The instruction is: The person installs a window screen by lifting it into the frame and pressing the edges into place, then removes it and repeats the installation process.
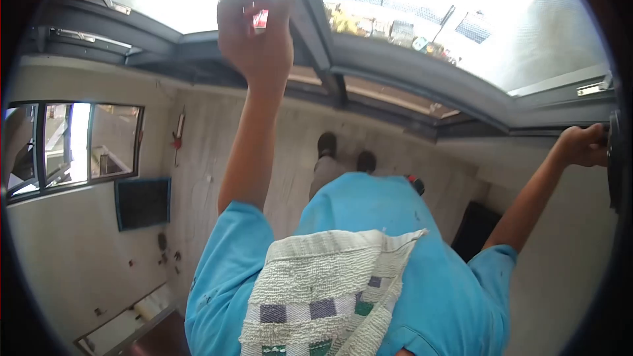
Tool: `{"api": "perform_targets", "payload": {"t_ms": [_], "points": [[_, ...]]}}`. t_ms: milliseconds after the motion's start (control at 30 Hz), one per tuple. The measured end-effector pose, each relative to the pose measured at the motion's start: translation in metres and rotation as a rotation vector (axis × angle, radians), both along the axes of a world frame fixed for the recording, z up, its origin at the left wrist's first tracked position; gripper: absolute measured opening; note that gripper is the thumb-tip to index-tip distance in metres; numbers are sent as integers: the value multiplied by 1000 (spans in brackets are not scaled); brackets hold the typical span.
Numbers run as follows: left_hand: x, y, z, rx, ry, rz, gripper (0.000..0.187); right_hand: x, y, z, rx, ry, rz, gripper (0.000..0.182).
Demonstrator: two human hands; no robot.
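My left hand is raised in front of the grey metal window frame, by its upright bar. Its fingers are curled together and blurred, with a small red and white patch showing between them; I cannot tell whether that is held. Far to the right, my right hand is closed at the edge of a dark upright piece, near the right end of the frame. Part of its fingers is hidden there. A metal window stay sits on the frame just above this hand.
A white checked towel hangs over my blue shirt. Below are my shoes and a pale floor. On the left are another window, a dark panel and a red-handled caulking gun. Outdoor clutter shows beyond the glass.
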State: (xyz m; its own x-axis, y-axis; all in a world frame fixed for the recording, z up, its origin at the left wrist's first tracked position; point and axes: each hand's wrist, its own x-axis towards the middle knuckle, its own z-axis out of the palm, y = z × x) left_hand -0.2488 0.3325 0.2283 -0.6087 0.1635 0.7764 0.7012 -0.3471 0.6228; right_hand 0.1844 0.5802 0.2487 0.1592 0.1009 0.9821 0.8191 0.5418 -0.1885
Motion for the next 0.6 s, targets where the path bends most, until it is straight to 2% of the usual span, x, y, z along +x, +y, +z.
{"api": "perform_targets", "payload": {"t_ms": [67, 200, 267, 333, 567, 600], "points": [[4, -5, 1, -16, -53, -31, 27, -22, -17, 6, 25, -19, 17, 64], [22, -6, 11, -51, -144, 91, 23, -13, -11, 2, 20, -14, -38, 67], [12, -4, -5, -40, -8, 201, 19, -15, -16, -2, 13, 58, -29, 64], [16, -9, 7, -115, 83, 237, 27, -16, -14, -8, 1, 103, 9, 62], [14, -9, 10, -52, 91, 115, 29, -22, -14, 1, 33, 75, -2, 62], [14, -6, 11, -39, 74, 119, 29, -13, -2, -12, 44, 78, -38, 61]]}}
